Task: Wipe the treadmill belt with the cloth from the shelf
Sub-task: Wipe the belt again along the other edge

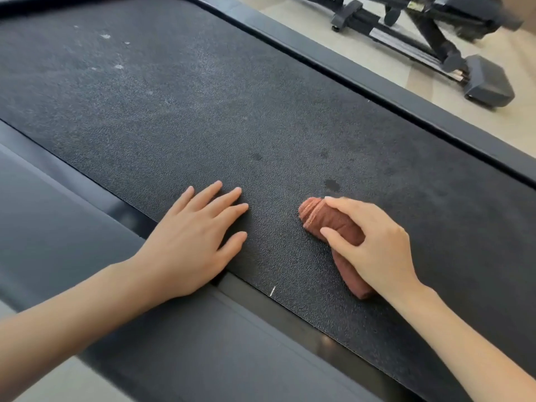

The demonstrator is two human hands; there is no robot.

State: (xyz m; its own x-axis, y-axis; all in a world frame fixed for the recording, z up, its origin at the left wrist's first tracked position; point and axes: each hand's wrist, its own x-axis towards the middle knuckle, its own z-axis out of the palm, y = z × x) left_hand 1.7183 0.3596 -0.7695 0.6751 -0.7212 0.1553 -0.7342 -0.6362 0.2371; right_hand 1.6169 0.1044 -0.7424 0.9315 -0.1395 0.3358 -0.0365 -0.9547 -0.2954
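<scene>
- Bare forearms enter from the bottom edge, one on each side, both reaching onto the treadmill belt (203, 111).
- Left hand (191, 242) lies flat on the belt near its near edge, fingers straight and slightly spread, holding nothing; the heel of the palm sits over the gap by the near side rail (58, 227).
- Right hand (374, 245) grips the cloth (324, 219), fingers curled over the top and thumb on the near side.
- Cloth is rust-brown, bunched into a roll, and lies on the belt under the right hand, with its end poking out past the fingertips.
- Hands are apart, with bare belt between them.
- Belt is black and pebbled; pale dust specks (119, 66) show at upper left, dark spots (332, 184) just beyond the cloth.
- Far side rail (406, 103) runs diagonally, dark grey.
- Beige floor (391, 68) lies beyond it, with the black frame of another exercise machine (435, 39) at top right.
</scene>
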